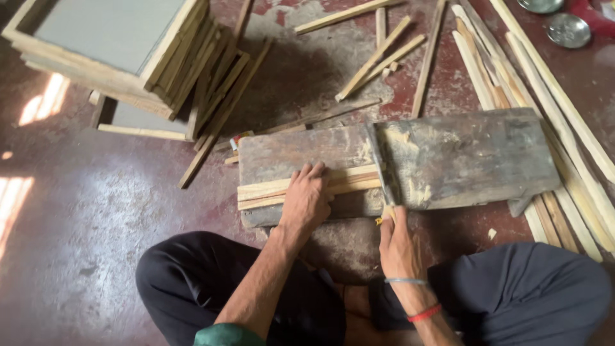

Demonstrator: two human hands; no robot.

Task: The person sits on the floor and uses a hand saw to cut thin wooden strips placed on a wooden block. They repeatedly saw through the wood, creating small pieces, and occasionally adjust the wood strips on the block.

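I sit cross-legged on the floor before a thick, worn wooden block [461,157]. My left hand [306,200] presses flat on a bundle of thin pale wooden strips [256,192] laid across the block. My right hand [396,240] grips the handle of a long flat blade [384,163], which stands on edge across the block at the right ends of the strips. A yellow bit shows at the handle by my right hand.
Stacked wooden frames with grey panels [109,45] lie at the upper left. Loose wooden slats [378,54] scatter behind the block, and long strips [557,115] run along the right. Two metal dishes [567,29] sit at the top right. My knees [192,269] flank the block.
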